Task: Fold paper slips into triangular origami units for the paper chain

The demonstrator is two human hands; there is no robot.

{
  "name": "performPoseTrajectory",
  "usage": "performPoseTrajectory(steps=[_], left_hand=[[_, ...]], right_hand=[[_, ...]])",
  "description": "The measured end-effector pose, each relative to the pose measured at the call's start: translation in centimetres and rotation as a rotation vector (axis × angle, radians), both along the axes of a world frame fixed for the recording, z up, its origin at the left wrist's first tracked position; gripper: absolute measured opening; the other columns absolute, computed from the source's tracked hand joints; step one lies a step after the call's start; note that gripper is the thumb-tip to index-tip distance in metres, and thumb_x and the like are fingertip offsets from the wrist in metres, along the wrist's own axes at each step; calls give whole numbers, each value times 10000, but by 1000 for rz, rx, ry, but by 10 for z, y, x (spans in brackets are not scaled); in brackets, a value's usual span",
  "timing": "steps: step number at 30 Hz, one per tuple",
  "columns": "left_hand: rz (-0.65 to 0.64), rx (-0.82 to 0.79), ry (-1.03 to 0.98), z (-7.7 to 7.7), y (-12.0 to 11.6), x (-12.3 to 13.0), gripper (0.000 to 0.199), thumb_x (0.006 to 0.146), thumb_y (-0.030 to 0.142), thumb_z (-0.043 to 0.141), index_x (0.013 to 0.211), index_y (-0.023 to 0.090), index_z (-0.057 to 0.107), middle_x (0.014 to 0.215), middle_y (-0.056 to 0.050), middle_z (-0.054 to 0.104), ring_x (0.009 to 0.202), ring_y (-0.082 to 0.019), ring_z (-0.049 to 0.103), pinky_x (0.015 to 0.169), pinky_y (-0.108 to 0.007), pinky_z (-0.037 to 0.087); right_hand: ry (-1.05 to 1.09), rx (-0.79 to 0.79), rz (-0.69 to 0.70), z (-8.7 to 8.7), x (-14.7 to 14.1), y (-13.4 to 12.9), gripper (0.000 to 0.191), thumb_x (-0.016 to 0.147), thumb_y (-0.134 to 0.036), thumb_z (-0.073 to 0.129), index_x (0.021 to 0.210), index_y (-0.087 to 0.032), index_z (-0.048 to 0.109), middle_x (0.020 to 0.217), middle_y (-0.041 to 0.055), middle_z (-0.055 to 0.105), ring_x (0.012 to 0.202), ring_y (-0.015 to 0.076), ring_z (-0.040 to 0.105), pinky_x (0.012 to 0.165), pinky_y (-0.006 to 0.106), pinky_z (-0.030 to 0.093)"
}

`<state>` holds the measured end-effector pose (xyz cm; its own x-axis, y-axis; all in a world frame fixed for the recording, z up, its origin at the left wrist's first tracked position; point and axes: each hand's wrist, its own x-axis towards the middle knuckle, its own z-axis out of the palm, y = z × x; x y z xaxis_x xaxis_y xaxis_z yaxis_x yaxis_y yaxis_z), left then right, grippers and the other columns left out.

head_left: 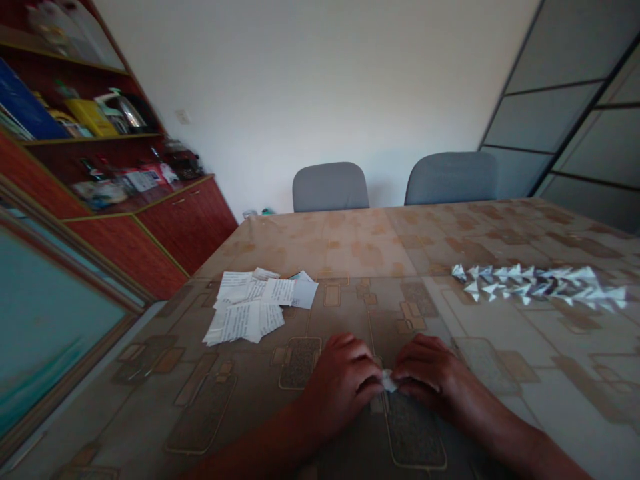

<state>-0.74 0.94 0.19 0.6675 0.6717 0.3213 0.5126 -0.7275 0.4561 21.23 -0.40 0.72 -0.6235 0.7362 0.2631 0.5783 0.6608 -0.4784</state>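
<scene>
Head view: pinching a small white paper piece (389,381) between closed fingers of left hand (345,377) and right hand (434,372), low at the counter (350,243), with paper slips (253,310) farther off to the left, folded pieces (543,283) to the right. Best to press evenly from both sides, match edges before creasing. Cannot make out the fold, mostly hidden behind fingers.

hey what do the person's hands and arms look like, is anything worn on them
The left hand and right hand are bare, ungloved. The left forearm and right forearm show no sleeve, watch or bracelet; finer markings are too dim to make out.
</scene>
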Motion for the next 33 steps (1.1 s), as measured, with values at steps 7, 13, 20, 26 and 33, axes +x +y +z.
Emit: performPoseTrajectory(steps=[7,13,20,26,33], left_hand=[[35,-24,-39,1,0,1,62,846,203,694,804,159,680,792,-15,639,804,-178,548,773,-319,360],[51,-34,-51,1,-2,2,47,819,168,710,794,159,671,786,-15,630,803,-178,540,768,-316,364],[42,-31,-56,1,-1,2,60,835,169,685,781,156,662,780,-20,622,803,-181,540,771,-322,369],[54,-28,-65,1,-1,2,44,830,178,685,789,169,673,781,-18,632,801,-181,544,773,-324,379],[56,-41,-63,1,-1,2,55,803,198,733,798,167,687,783,-13,638,802,-179,550,774,-318,380]], right_hand=[[19,-4,-4,1,-1,0,68,894,-175,639,842,-188,680,789,20,673,785,182,592,750,323,380],[15,-22,-14,0,0,0,97,912,-199,619,838,-195,682,795,22,670,796,182,593,749,319,386],[31,-63,-29,0,0,-1,109,919,-227,612,848,-187,685,798,29,665,774,178,590,726,310,397],[48,-50,-17,0,1,1,191,950,-273,562,835,-188,689,794,42,676,775,190,590,724,322,400],[41,-31,-22,2,-1,0,180,940,-269,581,815,-196,689,781,34,668,771,183,593,722,314,403]])
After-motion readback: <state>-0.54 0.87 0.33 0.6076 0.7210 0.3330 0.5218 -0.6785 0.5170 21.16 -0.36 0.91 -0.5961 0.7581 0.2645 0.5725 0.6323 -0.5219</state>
